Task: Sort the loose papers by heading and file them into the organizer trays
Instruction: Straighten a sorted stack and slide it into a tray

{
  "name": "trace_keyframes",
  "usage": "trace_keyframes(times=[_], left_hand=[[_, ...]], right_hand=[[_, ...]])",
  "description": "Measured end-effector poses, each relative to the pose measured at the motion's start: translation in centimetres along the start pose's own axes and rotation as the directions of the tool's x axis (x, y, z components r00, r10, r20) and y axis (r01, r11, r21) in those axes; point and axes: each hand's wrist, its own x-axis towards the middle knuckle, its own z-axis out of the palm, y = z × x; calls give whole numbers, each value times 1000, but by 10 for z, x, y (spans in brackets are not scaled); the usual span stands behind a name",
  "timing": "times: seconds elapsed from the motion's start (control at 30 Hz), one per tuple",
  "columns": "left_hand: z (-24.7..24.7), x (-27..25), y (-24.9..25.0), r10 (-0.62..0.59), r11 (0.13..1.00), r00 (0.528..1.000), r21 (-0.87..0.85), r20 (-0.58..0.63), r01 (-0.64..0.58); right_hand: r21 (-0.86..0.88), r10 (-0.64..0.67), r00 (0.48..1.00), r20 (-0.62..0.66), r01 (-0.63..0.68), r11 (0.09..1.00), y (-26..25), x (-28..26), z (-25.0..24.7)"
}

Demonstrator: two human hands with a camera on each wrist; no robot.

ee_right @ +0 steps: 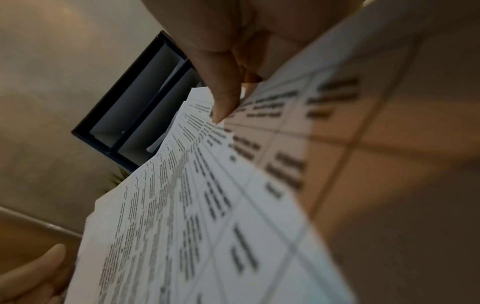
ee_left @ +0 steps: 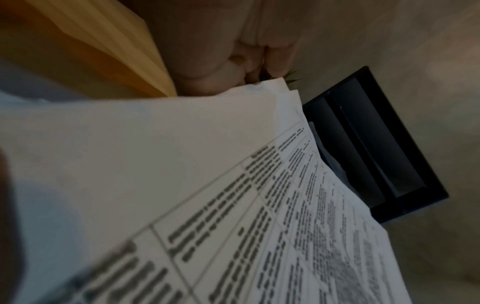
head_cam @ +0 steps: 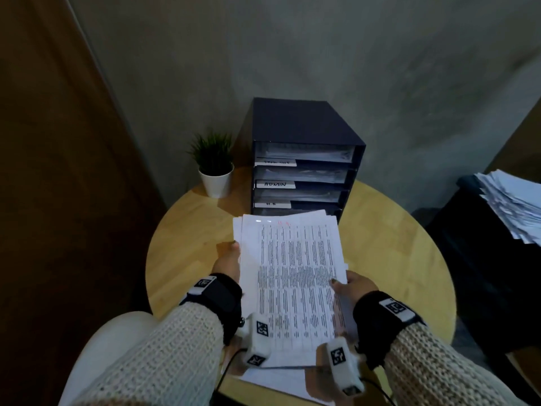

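Your left hand (head_cam: 227, 260) and right hand (head_cam: 352, 287) have their fingers (ee_right: 225, 96) pinched on the side edges of the paper stack (head_cam: 295, 276), held above the desk (head_cam: 187, 244) before the organizer (head_cam: 304, 159). Light, floppy, probably slippery sheets: keep both edges gripped.

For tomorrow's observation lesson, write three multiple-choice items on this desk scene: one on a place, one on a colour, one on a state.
1. Where is the potted plant?
A. Left of the organizer
B. On top of it
C. On the floor

2. What colour is the plant's pot?
A. Red
B. White
C. Black

3. How is the stack of papers held?
A. Lying untouched
B. By the left hand only
C. By both, the right hand too

Answers: 1 A, it stands on the round table beside the organizer's left wall; 2 B, the pot is plainly white; 3 C, each hand grips one side edge.
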Motion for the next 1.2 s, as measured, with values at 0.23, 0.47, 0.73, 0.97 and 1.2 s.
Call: trace_keyframes(times=[0.23,0.47,0.73,0.97,1.2], left_hand=[[14,21,17,33,986,982,156,185,-63],[18,38,13,21,922,961,366,275,-125],[24,56,-5,-47,891,951,444,304,-98],[27,66,-6,-76,963,956,269,284,-3],[20,63,4,-319,940,862,251,393,233]], right_hand=[[-17,73,993,-91,-75,997,-14,31,-16],[-239,81,995,-50,-91,967,-28,72,-20],[-178,117,990,-79,-129,976,-19,96,-17],[170,125,986,-111,-105,980,-20,102,-18],[103,101,986,-130,-88,991,-53,127,-26]])
